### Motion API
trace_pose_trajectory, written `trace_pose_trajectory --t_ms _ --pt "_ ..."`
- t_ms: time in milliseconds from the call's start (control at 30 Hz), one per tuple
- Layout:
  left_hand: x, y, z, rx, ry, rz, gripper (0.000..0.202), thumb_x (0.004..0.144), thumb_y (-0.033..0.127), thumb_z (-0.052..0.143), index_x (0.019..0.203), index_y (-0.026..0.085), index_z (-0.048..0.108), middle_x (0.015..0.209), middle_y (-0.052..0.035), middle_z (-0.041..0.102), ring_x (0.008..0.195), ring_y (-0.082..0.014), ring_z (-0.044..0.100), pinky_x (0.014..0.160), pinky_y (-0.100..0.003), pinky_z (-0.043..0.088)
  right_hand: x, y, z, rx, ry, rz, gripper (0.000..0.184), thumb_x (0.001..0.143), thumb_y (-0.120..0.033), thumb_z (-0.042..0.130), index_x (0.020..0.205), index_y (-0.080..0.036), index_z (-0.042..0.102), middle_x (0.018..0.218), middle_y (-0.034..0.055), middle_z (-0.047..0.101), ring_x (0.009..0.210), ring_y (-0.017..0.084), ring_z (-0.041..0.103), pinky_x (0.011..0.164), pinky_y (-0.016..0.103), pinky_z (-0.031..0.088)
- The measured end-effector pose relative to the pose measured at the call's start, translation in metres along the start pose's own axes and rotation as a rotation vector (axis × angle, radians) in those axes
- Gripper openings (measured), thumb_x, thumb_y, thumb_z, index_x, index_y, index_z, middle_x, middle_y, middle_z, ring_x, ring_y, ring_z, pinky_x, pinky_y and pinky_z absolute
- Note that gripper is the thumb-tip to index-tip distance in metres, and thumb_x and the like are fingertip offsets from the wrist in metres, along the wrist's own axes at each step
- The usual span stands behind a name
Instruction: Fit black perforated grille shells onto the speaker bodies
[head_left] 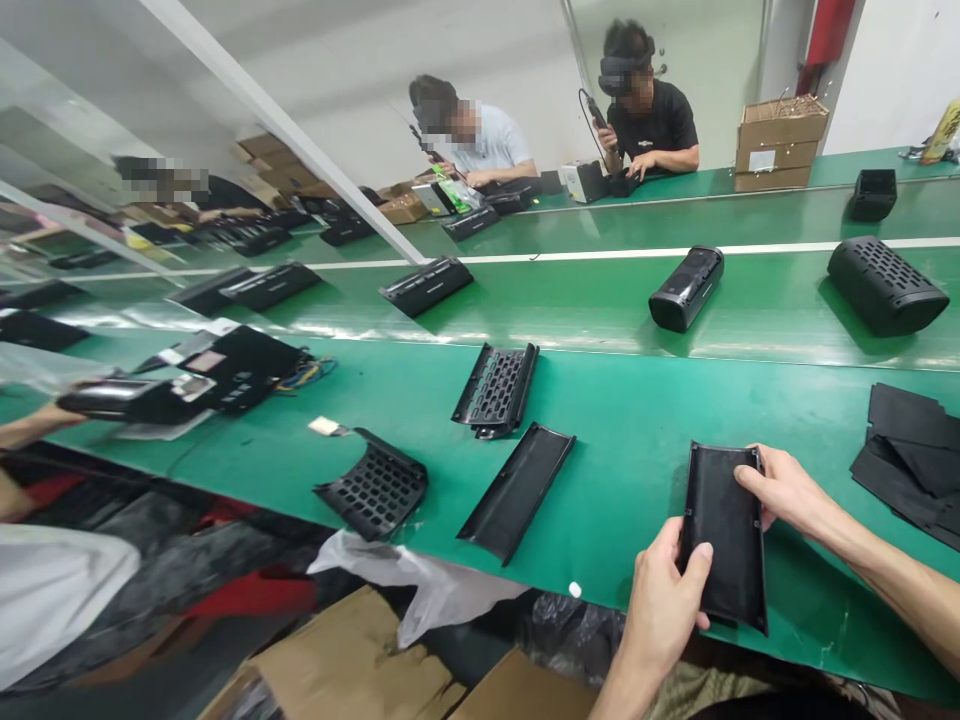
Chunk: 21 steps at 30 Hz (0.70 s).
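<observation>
Between my two hands is a black curved plastic panel [724,540], its hollow side facing me, near the front edge of the green table. My left hand [671,590] grips its lower left side, thumb on the inner face. At the upper right edge, my right hand [780,490] pinches the panel with the thumb inside. A similar solid black panel [517,495] lies to the left. Beyond it rests a perforated black cover [496,388], and a second curved perforated cover [377,485] sits further left. Thin black sheets [907,460] are stacked to the right.
A green conveyor belt [570,300] behind the table carries several black housings [885,285]. Co-workers [649,120] sit on the far side, and another person's arm [34,425] reaches in at left. Cardboard boxes [337,660] stand below the table edge.
</observation>
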<state>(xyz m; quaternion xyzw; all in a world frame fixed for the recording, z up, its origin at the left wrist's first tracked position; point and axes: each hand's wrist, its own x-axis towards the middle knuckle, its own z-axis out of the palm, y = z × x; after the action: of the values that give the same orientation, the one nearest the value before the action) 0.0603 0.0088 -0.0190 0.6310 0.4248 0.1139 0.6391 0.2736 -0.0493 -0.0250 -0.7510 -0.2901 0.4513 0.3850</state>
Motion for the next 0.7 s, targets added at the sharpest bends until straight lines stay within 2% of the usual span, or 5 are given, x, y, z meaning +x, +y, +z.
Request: trace_pose_trajectory --t_ms 133,333,533,700 --pt "-0.0004 0.0005 -0.0010 -0.012 -0.014 -0.013 0.043 0.088 0.060 0.071 0.094 0.019 0.063 0.079 -0.0001 0.064 0.049 -0.0113 0.059 0.035 -0.017 0.047 -0.0019 -0.0046 0.0000 0.029 -0.011 0.008 0.019 0.093 -0.040 0.058 0.086 -0.023 0.054 0.064 -0.0021 0.066 0.049 0.019 0.070 0.044 0.028 0.059" --pt "0.0001 0.0026 -0.0040 -0.081 -0.078 -0.025 0.050 0.090 0.069 0.064 0.095 0.019 0.059 0.077 0.0016 0.058 0.054 -0.0130 0.062 0.037 -0.020 0.052 -0.0036 -0.0066 -0.0013 0.081 -0.046 0.010 0.034 0.095 -0.056 0.059 0.091 -0.022 0.055 0.069 0.0009 0.071 0.058 0.022 0.076 0.046 0.027 0.060" --pt "-0.0003 0.0033 -0.0060 -0.122 -0.090 -0.042 0.042 0.089 0.058 0.068 0.098 0.017 0.062 0.081 0.0010 0.062 0.054 -0.0120 0.062 0.037 -0.019 0.053 -0.0047 -0.0108 -0.0006 0.109 -0.072 0.000 0.033 0.096 -0.054 0.059 0.096 -0.021 0.058 0.068 0.0000 0.071 0.057 0.022 0.076 0.048 0.031 0.063" --pt "-0.0001 0.0016 -0.0052 -0.124 -0.080 -0.046 0.038 0.090 0.055 0.068 0.098 0.018 0.063 0.079 0.0023 0.060 0.053 -0.0120 0.061 0.038 -0.021 0.054 -0.0045 -0.0096 0.0006 0.121 -0.083 -0.011 0.035 0.096 -0.056 0.060 0.096 -0.021 0.058 0.069 0.0007 0.072 0.058 0.022 0.076 0.049 0.031 0.063"
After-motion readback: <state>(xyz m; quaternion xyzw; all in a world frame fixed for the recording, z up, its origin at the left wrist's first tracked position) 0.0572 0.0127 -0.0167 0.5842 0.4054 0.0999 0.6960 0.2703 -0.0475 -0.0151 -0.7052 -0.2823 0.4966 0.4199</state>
